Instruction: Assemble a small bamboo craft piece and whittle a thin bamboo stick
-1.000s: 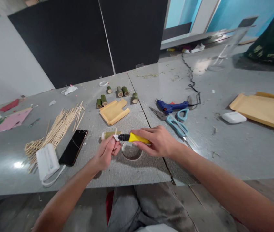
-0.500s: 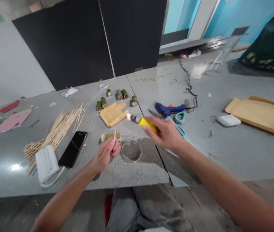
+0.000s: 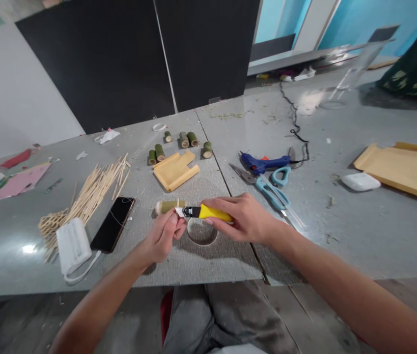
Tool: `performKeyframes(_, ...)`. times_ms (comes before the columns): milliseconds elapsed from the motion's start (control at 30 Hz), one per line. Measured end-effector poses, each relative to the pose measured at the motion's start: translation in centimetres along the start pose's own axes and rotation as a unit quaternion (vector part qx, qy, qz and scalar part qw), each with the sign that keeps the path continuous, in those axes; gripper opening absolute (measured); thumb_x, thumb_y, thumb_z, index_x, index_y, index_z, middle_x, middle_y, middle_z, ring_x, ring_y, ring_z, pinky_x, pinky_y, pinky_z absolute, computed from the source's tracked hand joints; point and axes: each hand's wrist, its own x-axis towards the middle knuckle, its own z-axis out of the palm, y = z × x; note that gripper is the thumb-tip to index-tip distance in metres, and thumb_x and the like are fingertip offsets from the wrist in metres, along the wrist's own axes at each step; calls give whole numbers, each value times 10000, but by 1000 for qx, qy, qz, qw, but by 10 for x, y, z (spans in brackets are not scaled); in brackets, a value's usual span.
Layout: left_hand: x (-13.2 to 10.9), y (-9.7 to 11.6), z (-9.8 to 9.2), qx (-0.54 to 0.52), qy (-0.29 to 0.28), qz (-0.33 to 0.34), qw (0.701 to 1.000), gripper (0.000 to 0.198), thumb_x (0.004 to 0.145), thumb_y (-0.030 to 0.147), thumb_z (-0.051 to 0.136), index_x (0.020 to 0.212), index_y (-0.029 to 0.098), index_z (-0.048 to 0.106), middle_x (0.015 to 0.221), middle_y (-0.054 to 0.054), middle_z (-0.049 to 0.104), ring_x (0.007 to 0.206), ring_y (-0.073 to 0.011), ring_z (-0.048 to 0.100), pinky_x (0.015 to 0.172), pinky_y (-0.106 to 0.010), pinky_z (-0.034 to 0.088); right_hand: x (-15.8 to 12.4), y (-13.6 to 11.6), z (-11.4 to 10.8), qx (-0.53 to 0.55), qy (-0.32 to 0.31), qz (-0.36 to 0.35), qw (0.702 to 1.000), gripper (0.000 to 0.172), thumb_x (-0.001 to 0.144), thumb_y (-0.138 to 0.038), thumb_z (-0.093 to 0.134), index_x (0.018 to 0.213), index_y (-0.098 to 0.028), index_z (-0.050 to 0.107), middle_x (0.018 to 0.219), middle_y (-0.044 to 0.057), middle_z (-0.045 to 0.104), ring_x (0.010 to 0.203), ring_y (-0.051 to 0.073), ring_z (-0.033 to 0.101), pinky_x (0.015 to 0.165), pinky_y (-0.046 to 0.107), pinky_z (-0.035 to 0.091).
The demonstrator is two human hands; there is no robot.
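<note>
My right hand grips a yellow utility knife, its blade tip pointing left against a thin wooden stick. My left hand pinches that stick upright between thumb and fingers. Just behind the hands a green bamboo piece lies on the grey table. A clear ring of tape lies flat under the knife.
A bundle of wooden sticks, a black phone and a white power bank lie to the left. Several short bamboo sections and a folded cardboard piece sit behind. Blue glue gun, teal scissors, white case to the right.
My right hand swung the knife up and away to the right, then brought it back down against the stick in my left hand. The left hand stayed in place.
</note>
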Motion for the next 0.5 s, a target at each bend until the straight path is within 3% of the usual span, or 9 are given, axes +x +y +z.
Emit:
performKeyframes(100, 1, 0, 0, 22, -11, 1, 1000, 439, 1084, 469, 332, 716, 229, 322, 589, 64, 282, 518, -112, 260, 521, -302, 224, -1, -1, 0, -15, -3, -5, 1000, 384, 1041, -424, 500, 1271, -143, 625, 888, 58, 755, 566, 102, 594, 525, 254, 323)
performKeyframes(233, 2, -3, 1, -20, 13, 6, 1000, 428, 1080, 471, 343, 728, 228, 316, 599, 73, 265, 504, -102, 240, 509, -293, 202, 0, -1, 4, -100, 41, -4, 994, 388, 1034, -474, 504, 1210, -168, 665, 815, 38, 752, 554, 115, 597, 494, 266, 296)
performKeyframes(400, 0, -3, 3, -27, -5, 2, 1000, 422, 1085, 461, 335, 737, 224, 345, 577, 73, 256, 516, -109, 239, 524, -297, 207, -1, 11, -3, -185, 153, 112, 964, 352, 1042, -424, 481, 1198, -166, 662, 891, 76, 779, 551, 129, 609, 475, 259, 333)
performKeyframes(500, 2, -2, 4, -54, 5, -6, 998, 440, 1077, 487, 350, 723, 226, 333, 565, 79, 238, 508, -107, 217, 521, -295, 207, -4, 13, -10, -139, 154, 90, 974, 343, 1026, -405, 505, 1205, -153, 653, 862, 73, 766, 565, 124, 613, 489, 252, 372)
